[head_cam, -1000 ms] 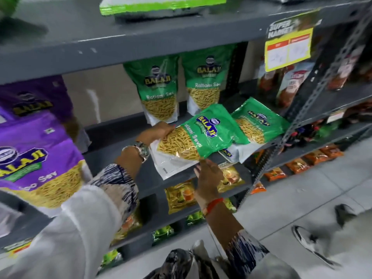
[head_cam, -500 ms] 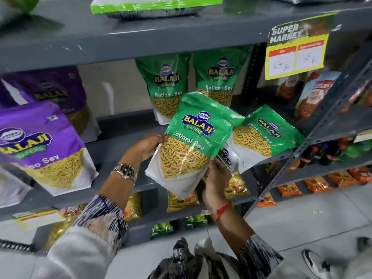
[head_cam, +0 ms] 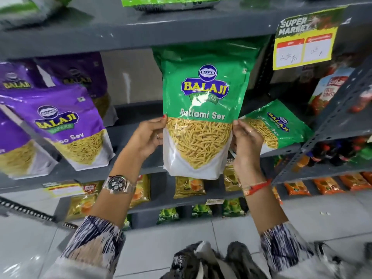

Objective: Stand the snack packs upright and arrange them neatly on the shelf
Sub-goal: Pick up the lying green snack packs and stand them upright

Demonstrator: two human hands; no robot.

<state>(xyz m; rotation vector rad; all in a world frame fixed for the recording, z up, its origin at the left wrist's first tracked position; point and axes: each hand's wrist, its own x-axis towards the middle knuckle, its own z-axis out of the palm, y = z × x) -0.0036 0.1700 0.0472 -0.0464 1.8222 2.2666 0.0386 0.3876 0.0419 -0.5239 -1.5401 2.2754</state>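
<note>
A green Ratlami Sev pack (head_cam: 201, 109) is held upright in front of the grey shelf (head_cam: 130, 117). My left hand (head_cam: 148, 135) grips its left edge and my right hand (head_cam: 246, 137) grips its right edge. It hides the green packs standing behind it. A second green pack (head_cam: 281, 125) lies tilted on its side on the shelf, just right of my right hand. Purple Sev packs (head_cam: 66, 125) stand leaning at the shelf's left.
A yellow price tag (head_cam: 304, 45) hangs from the shelf above at the right. A slotted metal upright (head_cam: 330, 125) slants across the right side. Small snack packets (head_cam: 189, 188) fill the lower shelves. Tomato packs (head_cam: 330, 91) stand on the adjoining rack.
The green pack has been turned from lying tilted to upright and lifted in front of the standing packs. My hands have shifted to its two side edges.
</note>
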